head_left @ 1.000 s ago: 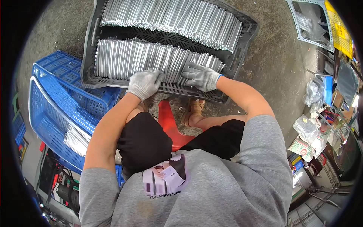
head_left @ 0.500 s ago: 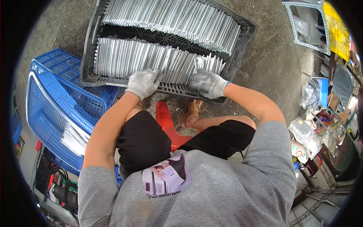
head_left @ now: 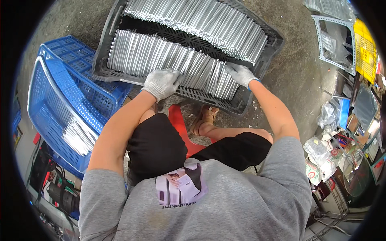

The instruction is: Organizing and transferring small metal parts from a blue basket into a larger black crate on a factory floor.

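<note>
A black plastic crate holds two rows of thin silvery metal rods. In the near row, the rods lie side by side, leaning a little toward the right end. My left hand, in a grey-white knit glove, rests at the crate's near rim against the rods' near ends. Its fingers are curled, and what they hold, if anything, is hidden. My right hand, gloved too, is at the right end of the near row. Its fingers stretch out toward the rods' far ends and touch them. The far row of rods lies beyond a gap.
Blue perforated baskets stand at the left, one with pale rods inside. A red plastic stool shows between my legs. To the right are a metal frame, a yellow sack and piled plastic bags.
My right hand has moved from the crate's near side to the far right end of the near row. Rods there that stuck up unevenly now lie in line. The view has shifted slightly.
</note>
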### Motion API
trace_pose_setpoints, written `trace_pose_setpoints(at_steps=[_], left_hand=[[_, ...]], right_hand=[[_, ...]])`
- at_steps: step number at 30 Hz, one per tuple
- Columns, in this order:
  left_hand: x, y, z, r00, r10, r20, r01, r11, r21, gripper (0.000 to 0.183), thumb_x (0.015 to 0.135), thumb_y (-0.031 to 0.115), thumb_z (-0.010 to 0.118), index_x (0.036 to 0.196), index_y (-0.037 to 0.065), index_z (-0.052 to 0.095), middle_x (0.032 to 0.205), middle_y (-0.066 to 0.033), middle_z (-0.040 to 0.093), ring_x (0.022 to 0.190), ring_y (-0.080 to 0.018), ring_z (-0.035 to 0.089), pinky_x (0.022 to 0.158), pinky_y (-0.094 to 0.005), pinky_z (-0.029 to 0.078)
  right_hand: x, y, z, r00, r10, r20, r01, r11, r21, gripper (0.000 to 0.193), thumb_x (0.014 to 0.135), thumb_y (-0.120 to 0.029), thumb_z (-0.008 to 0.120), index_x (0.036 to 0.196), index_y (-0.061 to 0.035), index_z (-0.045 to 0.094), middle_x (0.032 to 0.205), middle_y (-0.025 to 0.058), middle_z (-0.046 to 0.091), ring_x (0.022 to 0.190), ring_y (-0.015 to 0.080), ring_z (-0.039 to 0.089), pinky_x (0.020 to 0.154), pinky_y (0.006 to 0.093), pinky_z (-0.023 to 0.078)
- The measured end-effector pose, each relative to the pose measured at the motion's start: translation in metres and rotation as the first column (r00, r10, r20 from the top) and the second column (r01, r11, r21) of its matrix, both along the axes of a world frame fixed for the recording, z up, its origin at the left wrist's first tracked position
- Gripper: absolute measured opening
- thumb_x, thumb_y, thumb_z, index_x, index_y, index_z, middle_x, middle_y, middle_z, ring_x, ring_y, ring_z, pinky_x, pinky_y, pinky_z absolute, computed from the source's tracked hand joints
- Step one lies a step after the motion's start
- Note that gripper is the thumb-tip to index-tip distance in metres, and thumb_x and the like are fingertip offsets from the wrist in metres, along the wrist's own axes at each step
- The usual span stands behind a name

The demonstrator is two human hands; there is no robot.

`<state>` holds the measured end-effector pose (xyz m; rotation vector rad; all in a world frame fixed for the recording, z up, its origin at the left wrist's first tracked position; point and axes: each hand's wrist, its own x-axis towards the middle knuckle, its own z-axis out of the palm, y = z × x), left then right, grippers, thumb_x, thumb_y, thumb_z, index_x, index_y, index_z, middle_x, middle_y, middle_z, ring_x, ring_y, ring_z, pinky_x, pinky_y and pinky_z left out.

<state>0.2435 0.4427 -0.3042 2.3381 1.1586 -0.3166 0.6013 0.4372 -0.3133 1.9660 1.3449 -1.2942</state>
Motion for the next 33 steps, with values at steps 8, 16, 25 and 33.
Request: trace_pose_setpoints(at_steps=[8, 16, 25, 33], left_hand=[[0.005, 0.001, 0.0, 1.0, 0.015, 0.015, -0.014, 0.999, -0.039, 0.038, 0.104, 0.043, 0.049, 0.095, 0.01, 0.066, 0.086, -0.0079, 0.074, 0.071, -0.0296, 0.072, 0.065, -0.0405, 0.058], [0.006, 0.002, 0.006, 0.999, 0.02, 0.04, -0.018, 0.999, -0.049, 0.037, 0.104, 0.041, 0.049, 0.094, 0.009, 0.065, 0.084, -0.0083, 0.074, 0.071, -0.0302, 0.071, 0.065, -0.0407, 0.058], [0.003, 0.013, 0.028, 0.995, 0.035, -0.09, -0.052, 0.978, -0.203, 0.033, 0.101, 0.037, 0.049, 0.098, 0.009, 0.066, 0.089, -0.0102, 0.076, 0.076, -0.0313, 0.073, 0.066, -0.0443, 0.059], [0.003, 0.008, 0.013, 0.993, 0.08, 0.081, -0.066, 0.985, -0.162, 0.032, 0.093, 0.034, 0.054, 0.093, 0.007, 0.071, 0.088, -0.0128, 0.076, 0.08, -0.0342, 0.073, 0.071, -0.0461, 0.059]], right_hand=[[-0.012, 0.018, -0.043, 0.982, 0.124, -0.14, -0.112, 0.99, 0.092, 0.072, 0.102, -0.06, 0.046, 0.153, -0.0095, 0.047, 0.147, 0.0128, 0.059, 0.137, 0.0324, 0.055, 0.117, 0.0388, 0.042], [-0.072, 0.056, -0.056, 0.939, 0.008, -0.344, -0.007, 1.0, 0.002, 0.075, 0.1, -0.064, 0.045, 0.153, -0.0103, 0.049, 0.156, 0.0119, 0.05, 0.145, 0.0317, 0.046, 0.12, 0.0379, 0.037], [-0.133, 0.081, -0.036, 0.921, -0.015, -0.389, 0.076, 0.987, 0.143, 0.078, 0.099, -0.066, 0.045, 0.156, -0.0125, 0.045, 0.159, 0.0094, 0.047, 0.144, 0.031, 0.047, 0.12, 0.0381, 0.038], [-0.181, 0.083, 0.005, 0.966, 0.2, -0.161, -0.153, 0.952, 0.265, 0.076, 0.095, -0.051, 0.061, 0.16, -0.0193, 0.037, 0.153, 0.0142, 0.054, 0.139, 0.0348, 0.052, 0.114, 0.0423, 0.043]])
